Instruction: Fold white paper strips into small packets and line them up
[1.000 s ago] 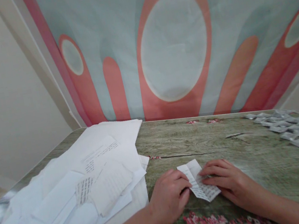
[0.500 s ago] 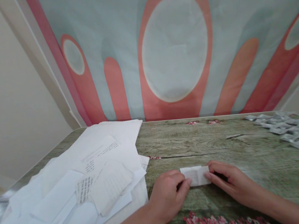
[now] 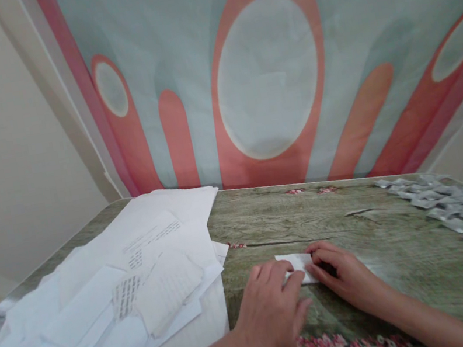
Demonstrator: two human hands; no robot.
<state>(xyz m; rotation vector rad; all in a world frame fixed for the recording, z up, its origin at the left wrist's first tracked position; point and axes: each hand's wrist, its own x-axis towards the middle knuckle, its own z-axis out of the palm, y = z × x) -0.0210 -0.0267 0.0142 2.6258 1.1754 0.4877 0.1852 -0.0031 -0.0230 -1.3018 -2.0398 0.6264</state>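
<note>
A small folded piece of white paper (image 3: 296, 260) lies flat on the wood-patterned table, partly covered by my fingers. My right hand (image 3: 341, 273) pinches its right end between thumb and fingers. Over the paper's left part reaches my left hand (image 3: 275, 311), fingers loosely bent and apart, the thumb held away from the sheet. Whether those fingertips press on the paper or just hover is hard to tell.
Loose white sheets and torn scraps, some printed, form a wide pile (image 3: 102, 302) at the left. Several folded silvery-grey strips (image 3: 454, 207) lie in rows at the right. A patterned cloth (image 3: 268, 72) hangs behind the table (image 3: 274, 214).
My left hand has let go of the paper's left end and moved in over it, thumb spread. My right hand has shifted slightly left, still pinching the paper.
</note>
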